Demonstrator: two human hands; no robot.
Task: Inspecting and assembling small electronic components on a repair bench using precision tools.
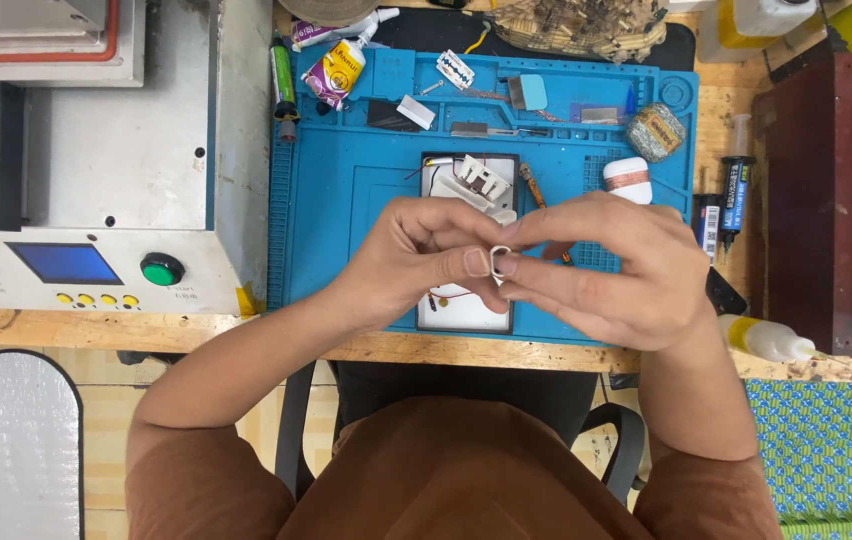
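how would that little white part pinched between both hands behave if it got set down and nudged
The small white part is probably light and stiff: the left hand and right hand hold it by fingertips alone and it keeps its shape. It looks smooth, so likely slippery. On the blue work mat it would probably skid rather than roll.

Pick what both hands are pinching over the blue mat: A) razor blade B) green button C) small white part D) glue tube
C: the left hand and right hand meet fingertip to fingertip on a small white part above the blue mat.
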